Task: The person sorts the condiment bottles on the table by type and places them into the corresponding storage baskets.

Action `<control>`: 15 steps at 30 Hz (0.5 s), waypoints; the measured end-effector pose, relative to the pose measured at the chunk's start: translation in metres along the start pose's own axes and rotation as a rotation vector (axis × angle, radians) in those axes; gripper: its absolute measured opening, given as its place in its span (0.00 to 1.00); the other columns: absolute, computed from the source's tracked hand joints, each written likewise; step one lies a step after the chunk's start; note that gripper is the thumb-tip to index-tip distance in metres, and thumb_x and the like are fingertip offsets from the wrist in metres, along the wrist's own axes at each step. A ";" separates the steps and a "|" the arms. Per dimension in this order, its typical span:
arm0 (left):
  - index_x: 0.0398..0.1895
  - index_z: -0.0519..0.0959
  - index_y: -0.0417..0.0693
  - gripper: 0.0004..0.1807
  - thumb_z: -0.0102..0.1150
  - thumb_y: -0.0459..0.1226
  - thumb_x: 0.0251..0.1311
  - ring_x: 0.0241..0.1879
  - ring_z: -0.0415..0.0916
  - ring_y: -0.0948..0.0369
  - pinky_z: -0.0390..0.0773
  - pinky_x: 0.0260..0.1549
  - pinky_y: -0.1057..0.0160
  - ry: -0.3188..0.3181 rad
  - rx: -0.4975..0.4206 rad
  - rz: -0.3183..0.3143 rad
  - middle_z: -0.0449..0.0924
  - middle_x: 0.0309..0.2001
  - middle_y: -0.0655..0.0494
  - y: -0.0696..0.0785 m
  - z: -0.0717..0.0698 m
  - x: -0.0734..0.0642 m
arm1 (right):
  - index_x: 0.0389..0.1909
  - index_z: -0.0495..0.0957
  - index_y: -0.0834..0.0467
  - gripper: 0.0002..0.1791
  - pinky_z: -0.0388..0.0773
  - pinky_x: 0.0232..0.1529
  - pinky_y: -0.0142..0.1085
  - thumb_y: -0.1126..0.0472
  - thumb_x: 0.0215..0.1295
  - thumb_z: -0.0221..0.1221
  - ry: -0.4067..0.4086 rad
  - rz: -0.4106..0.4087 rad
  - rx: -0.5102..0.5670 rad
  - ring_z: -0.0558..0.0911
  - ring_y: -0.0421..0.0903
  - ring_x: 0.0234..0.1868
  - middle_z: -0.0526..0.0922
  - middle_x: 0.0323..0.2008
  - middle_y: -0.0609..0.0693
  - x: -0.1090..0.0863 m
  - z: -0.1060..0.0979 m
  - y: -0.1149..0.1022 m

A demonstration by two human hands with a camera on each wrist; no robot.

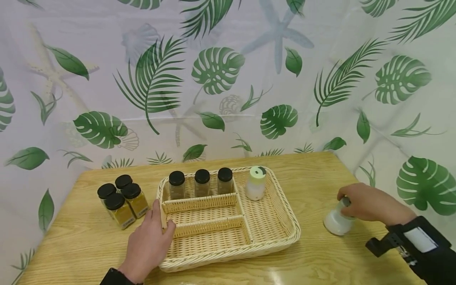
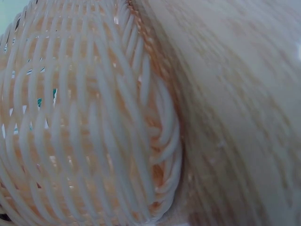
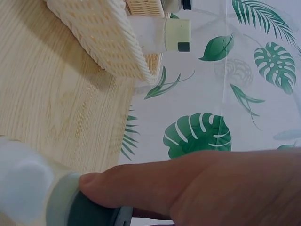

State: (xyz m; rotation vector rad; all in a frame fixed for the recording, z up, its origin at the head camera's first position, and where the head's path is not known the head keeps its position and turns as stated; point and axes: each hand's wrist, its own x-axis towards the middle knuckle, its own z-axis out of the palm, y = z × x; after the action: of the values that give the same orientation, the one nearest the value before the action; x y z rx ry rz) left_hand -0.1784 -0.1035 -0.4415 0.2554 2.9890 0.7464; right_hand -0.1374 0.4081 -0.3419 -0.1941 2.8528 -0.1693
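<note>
Nearest to us, our left hand (image 1: 149, 239) is gripping the left rim of the wicker basket (image 1: 228, 253), its thumb lying inside and its fingers outside. To the right of the basket, our right hand (image 1: 365, 206) is pinching the white bottle (image 1: 336, 222) by its cap over the table (image 1: 310, 182); we are not managing to tell whether its base is touching. To do this well, we think we should be squeezing firmly, holding the bottle upright and steering it clear of the basket's right wall, our left hand bracing the wicker against sliding. Inside the basket, three clear jars (image 1: 202, 187) are standing in the back-left compartment, and a second bottle (image 1: 255, 189) is standing toward the back of the right one. Left of the basket, four yellow jars (image 1: 122, 213) are clustering; their labels (image 1: 141, 212) are showing print too small for us to read, and we are spotting no legible brand.
</note>
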 end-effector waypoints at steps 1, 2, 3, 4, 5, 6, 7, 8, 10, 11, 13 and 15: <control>0.74 0.43 0.34 0.41 0.37 0.52 0.68 0.18 0.69 0.59 0.66 0.14 0.59 0.000 0.000 0.000 0.62 0.62 0.29 0.000 0.000 0.000 | 0.42 0.80 0.67 0.20 0.77 0.33 0.47 0.58 0.52 0.67 0.003 -0.002 -0.008 0.77 0.49 0.35 0.81 0.40 0.60 0.001 0.000 -0.002; 0.74 0.43 0.34 0.41 0.37 0.52 0.68 0.18 0.69 0.59 0.66 0.14 0.59 -0.001 -0.001 -0.001 0.62 0.62 0.30 -0.001 0.001 0.000 | 0.42 0.80 0.66 0.20 0.77 0.33 0.47 0.58 0.52 0.67 0.005 -0.006 -0.015 0.77 0.49 0.36 0.81 0.40 0.60 0.002 -0.001 -0.004; 0.74 0.43 0.34 0.41 0.37 0.53 0.68 0.18 0.69 0.59 0.66 0.14 0.59 0.001 -0.001 0.001 0.62 0.62 0.30 -0.001 0.001 0.000 | 0.43 0.80 0.66 0.20 0.77 0.33 0.47 0.57 0.52 0.67 0.006 -0.008 -0.018 0.77 0.50 0.36 0.81 0.40 0.60 0.003 -0.001 -0.006; 0.74 0.43 0.34 0.41 0.37 0.53 0.68 0.19 0.70 0.59 0.66 0.15 0.59 0.004 0.002 0.003 0.63 0.61 0.30 -0.001 0.001 0.000 | 0.43 0.80 0.66 0.20 0.77 0.33 0.47 0.57 0.52 0.67 0.008 -0.007 -0.019 0.76 0.49 0.35 0.81 0.40 0.59 0.004 -0.002 -0.008; 0.74 0.43 0.34 0.41 0.37 0.53 0.68 0.19 0.70 0.58 0.67 0.15 0.58 0.008 0.006 0.005 0.63 0.61 0.30 -0.001 0.001 0.000 | 0.43 0.79 0.66 0.20 0.77 0.33 0.47 0.57 0.52 0.67 0.009 -0.006 -0.022 0.76 0.49 0.35 0.81 0.40 0.59 0.005 -0.003 -0.010; 0.74 0.43 0.34 0.41 0.37 0.53 0.68 0.20 0.71 0.58 0.67 0.15 0.58 0.013 0.008 0.007 0.63 0.61 0.30 -0.001 0.001 0.000 | 0.43 0.79 0.66 0.20 0.76 0.32 0.46 0.57 0.52 0.67 0.012 -0.011 -0.025 0.76 0.48 0.34 0.81 0.40 0.59 0.006 -0.004 -0.011; 0.74 0.44 0.34 0.41 0.37 0.53 0.68 0.20 0.71 0.58 0.67 0.15 0.58 0.016 0.010 0.009 0.63 0.61 0.30 -0.001 0.002 0.000 | 0.43 0.79 0.66 0.20 0.76 0.32 0.46 0.57 0.52 0.67 0.015 -0.015 -0.027 0.76 0.48 0.34 0.81 0.40 0.59 0.007 -0.005 -0.013; 0.74 0.44 0.34 0.41 0.37 0.53 0.68 0.20 0.71 0.58 0.67 0.15 0.58 0.020 0.010 0.010 0.64 0.61 0.30 -0.001 0.002 0.000 | 0.43 0.79 0.67 0.20 0.76 0.32 0.45 0.58 0.52 0.67 0.017 -0.022 -0.027 0.76 0.48 0.33 0.81 0.39 0.59 0.008 -0.006 -0.015; 0.74 0.44 0.34 0.41 0.38 0.52 0.67 0.20 0.71 0.57 0.67 0.15 0.58 0.025 0.011 0.011 0.64 0.61 0.31 -0.001 0.002 0.000 | 0.43 0.80 0.67 0.21 0.76 0.31 0.44 0.58 0.52 0.67 0.026 -0.025 -0.030 0.76 0.47 0.33 0.81 0.39 0.59 0.011 -0.009 -0.019; 0.74 0.44 0.34 0.41 0.38 0.52 0.67 0.20 0.71 0.57 0.68 0.15 0.58 0.028 0.010 0.011 0.64 0.61 0.31 -0.001 0.002 -0.001 | 0.43 0.80 0.67 0.20 0.77 0.31 0.44 0.58 0.52 0.67 0.032 -0.033 -0.035 0.76 0.48 0.33 0.81 0.39 0.59 0.012 -0.010 -0.021; 0.73 0.44 0.34 0.41 0.38 0.52 0.67 0.20 0.71 0.57 0.68 0.16 0.58 0.032 0.009 0.013 0.64 0.61 0.30 -0.001 0.001 -0.001 | 0.43 0.80 0.67 0.20 0.77 0.31 0.44 0.58 0.52 0.67 0.050 -0.050 -0.046 0.76 0.48 0.33 0.81 0.38 0.59 0.014 -0.014 -0.025; 0.73 0.44 0.33 0.41 0.38 0.52 0.68 0.23 0.74 0.55 0.71 0.17 0.56 0.037 0.012 0.016 0.64 0.61 0.30 -0.001 0.002 -0.002 | 0.43 0.80 0.67 0.19 0.77 0.31 0.44 0.59 0.52 0.66 0.068 -0.064 -0.059 0.76 0.48 0.33 0.81 0.38 0.59 0.015 -0.019 -0.031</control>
State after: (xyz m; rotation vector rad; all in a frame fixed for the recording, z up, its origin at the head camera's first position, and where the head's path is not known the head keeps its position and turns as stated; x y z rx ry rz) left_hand -0.1770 -0.1043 -0.4435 0.2691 3.0310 0.7433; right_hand -0.1533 0.3775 -0.3241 -0.2980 2.9232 -0.1067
